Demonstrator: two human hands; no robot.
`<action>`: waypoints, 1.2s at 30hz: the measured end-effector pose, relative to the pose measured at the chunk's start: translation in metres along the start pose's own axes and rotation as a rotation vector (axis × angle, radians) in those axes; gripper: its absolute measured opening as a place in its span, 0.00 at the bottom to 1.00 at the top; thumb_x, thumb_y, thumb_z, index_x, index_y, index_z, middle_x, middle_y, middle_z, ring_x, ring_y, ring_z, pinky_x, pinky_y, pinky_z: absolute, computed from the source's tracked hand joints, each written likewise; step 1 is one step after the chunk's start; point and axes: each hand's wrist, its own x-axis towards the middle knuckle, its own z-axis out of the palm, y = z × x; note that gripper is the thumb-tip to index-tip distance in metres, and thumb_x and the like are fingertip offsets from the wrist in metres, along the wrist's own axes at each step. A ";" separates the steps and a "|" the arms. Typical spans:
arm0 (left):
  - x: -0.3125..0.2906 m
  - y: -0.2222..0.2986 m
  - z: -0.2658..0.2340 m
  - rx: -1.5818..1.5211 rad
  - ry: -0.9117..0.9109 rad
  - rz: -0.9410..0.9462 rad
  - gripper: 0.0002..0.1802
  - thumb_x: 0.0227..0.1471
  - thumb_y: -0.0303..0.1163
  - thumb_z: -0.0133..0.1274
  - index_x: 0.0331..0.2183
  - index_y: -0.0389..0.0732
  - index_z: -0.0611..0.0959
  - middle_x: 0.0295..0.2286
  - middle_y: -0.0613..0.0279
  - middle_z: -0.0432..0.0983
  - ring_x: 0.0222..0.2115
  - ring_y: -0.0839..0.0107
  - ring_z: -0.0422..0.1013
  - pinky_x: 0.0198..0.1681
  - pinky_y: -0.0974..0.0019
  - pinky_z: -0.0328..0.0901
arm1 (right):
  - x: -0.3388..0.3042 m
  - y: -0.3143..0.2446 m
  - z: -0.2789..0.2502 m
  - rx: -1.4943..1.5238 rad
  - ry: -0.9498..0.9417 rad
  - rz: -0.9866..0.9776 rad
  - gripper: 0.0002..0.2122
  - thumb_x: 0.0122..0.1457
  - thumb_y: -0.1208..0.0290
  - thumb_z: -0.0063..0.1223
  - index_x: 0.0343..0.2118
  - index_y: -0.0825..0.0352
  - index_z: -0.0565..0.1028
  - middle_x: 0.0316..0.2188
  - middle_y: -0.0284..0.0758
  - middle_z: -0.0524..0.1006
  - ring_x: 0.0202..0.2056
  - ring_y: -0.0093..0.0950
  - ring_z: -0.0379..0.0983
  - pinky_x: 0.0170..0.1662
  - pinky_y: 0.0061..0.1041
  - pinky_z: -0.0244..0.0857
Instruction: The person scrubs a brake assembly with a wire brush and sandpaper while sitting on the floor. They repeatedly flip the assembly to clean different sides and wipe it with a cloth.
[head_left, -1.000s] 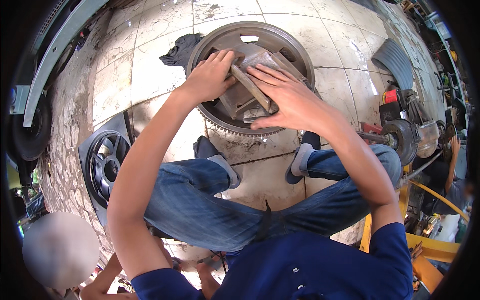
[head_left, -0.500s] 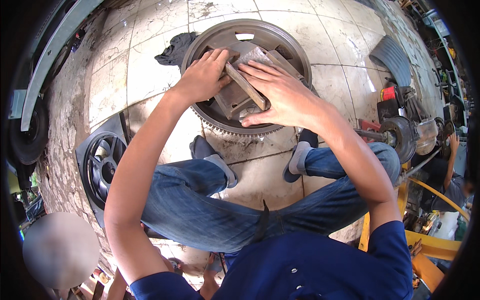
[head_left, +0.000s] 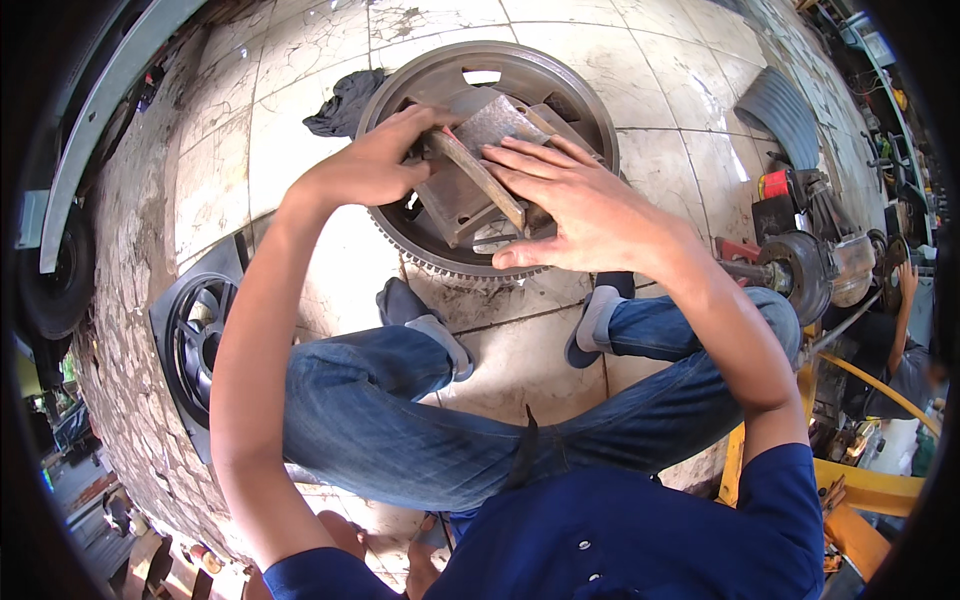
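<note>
A heavy round flywheel (head_left: 415, 82) with gear teeth round its rim lies flat on the floor before me. Metal plates (head_left: 455, 208) are stacked on it, and a flat grey piece (head_left: 493, 122) rests on top. A narrow brown bar (head_left: 487, 185) lies slanted between my hands. My left hand (head_left: 365, 165) is by the bar's far end, thumb and fingers apart; its fingertips are partly smeared. My right hand (head_left: 590, 205) stretches its fingers flat over the plates right of the bar, its thumb spread toward the near rim.
A black cloth (head_left: 345, 103) lies left of the flywheel. A fan in a black frame (head_left: 195, 335) is at the left, and a curved ribbed sheet (head_left: 780, 115) at the far right. A greasy axle assembly (head_left: 800, 265) and yellow metal frame (head_left: 865, 490) are at my right. Another person (head_left: 900, 370) is beyond.
My left hand has shifted left, loosening from the bar's far end. My right hand has slid slightly right and nearer me, uncovering more of the grey piece.
</note>
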 end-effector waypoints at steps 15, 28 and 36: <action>0.010 0.001 -0.003 -0.302 0.220 -0.224 0.14 0.63 0.34 0.53 0.46 0.37 0.81 0.38 0.60 0.81 0.43 0.72 0.76 0.50 0.66 0.69 | 0.032 0.028 -0.002 0.268 -0.158 0.132 0.43 0.59 0.28 0.35 0.67 0.58 0.60 0.70 0.40 0.54 0.72 0.34 0.44 0.73 0.42 0.33; 0.016 0.049 0.003 -0.579 0.298 -0.096 0.16 0.67 0.38 0.47 0.49 0.37 0.78 0.42 0.59 0.80 0.48 0.70 0.75 0.54 0.67 0.67 | 0.016 0.031 -0.039 0.208 0.298 0.003 0.27 0.59 0.59 0.61 0.62 0.55 0.69 0.57 0.40 0.74 0.56 0.39 0.72 0.60 0.39 0.65; 0.011 0.006 0.002 -0.376 0.426 -0.113 0.16 0.66 0.32 0.45 0.52 0.37 0.78 0.42 0.55 0.81 0.46 0.69 0.76 0.51 0.66 0.68 | -0.018 0.012 -0.021 0.284 0.275 0.157 0.20 0.63 0.78 0.51 0.58 0.57 0.74 0.54 0.37 0.77 0.53 0.35 0.76 0.55 0.33 0.70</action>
